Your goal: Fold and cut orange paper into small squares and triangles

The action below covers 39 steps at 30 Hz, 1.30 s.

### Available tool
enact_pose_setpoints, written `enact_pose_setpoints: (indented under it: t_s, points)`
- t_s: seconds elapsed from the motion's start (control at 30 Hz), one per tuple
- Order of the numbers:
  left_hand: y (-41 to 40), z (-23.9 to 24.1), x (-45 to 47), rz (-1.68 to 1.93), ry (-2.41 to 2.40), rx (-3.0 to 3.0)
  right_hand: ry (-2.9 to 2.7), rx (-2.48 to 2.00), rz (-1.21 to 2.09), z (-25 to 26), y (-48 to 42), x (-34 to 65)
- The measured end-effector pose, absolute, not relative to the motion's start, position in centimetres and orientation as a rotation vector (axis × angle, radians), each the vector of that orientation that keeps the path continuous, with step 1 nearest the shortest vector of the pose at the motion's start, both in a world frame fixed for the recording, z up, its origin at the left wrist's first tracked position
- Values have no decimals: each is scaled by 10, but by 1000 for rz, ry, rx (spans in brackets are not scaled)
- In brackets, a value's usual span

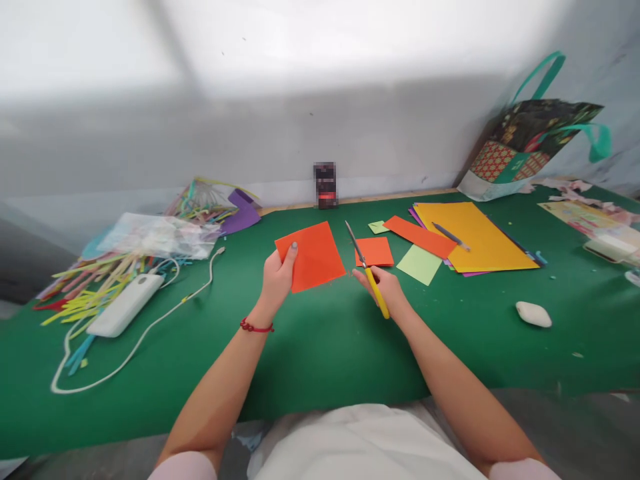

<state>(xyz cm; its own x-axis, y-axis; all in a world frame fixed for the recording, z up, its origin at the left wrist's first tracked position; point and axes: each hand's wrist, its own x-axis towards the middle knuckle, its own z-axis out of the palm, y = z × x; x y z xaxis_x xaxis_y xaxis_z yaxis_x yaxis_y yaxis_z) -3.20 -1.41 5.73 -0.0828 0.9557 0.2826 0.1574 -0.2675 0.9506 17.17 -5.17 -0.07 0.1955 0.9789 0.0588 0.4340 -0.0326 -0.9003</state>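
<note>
Between the thumb and fingers of my left hand (277, 280) is an orange-red square of paper (315, 259), held above the table. My right hand (385, 290) grips a pair of scissors (373, 283) with yellow handles, its blades pointing up and away from me and looking closed. Behind the scissors, a smaller orange paper square (379, 251) lies on the table. An orange paper strip (420, 237) rests close by, partly over a light green paper square (420, 265). A small folded light green paper (379, 227) sits beside the strip's far end.
On the green table (320, 360), a stack of coloured paper (480, 233) bears a grey pen (450, 235). A white case (533, 314) lies right. Left are a white power bank (125, 305), its cable (150, 327) and paper strips (95, 293). A bag (525, 147) leans at the back right.
</note>
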Motion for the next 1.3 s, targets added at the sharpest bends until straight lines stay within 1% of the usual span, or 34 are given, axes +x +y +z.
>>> enact_pose_setpoints:
  t_s: [0.07,0.23,0.3,0.4,0.6,0.73,0.8,0.9,0.97,1.03,1.17,1.23,1.3]
  points:
    - [-14,47,-41,1422,1240,1376,-1517,-1651,671,0,-52,172]
    - [-9,27,-50,1432,1174,1115,-1888,-1776,523,-1,-55,169]
    - [-7,22,-48,1423,1161,1073,-1994,-1725,525,-4,-54,169]
    - [-7,17,-43,1349,1195,1112,-2066,-1634,612,-8,-53,172]
    - [-10,6,-34,1233,1179,1207,-2041,-1450,771,-14,-49,179]
    - [-10,1,-31,1189,1159,1197,-1924,-1421,853,-14,-45,180]
    - [-9,-1,-31,1188,1148,1189,-1866,-1453,803,-14,-43,179]
    - [-6,-1,-33,1209,1163,1171,-1801,-1464,616,-12,-42,178]
    - [-4,0,-36,1233,1188,1157,-1699,-1441,581,-9,-42,178]
    - [-2,1,-37,1233,1196,1145,-1574,-1398,737,-9,-42,176]
    - [-5,1,-35,1156,1123,1113,-1420,-1237,1259,-11,-42,168]
    - [-9,-1,-31,1110,1071,1107,-1454,-1185,1355,-13,-43,164]
    - [-12,-1,-27,1078,1047,1129,-1488,-1152,1362,-12,-43,161]
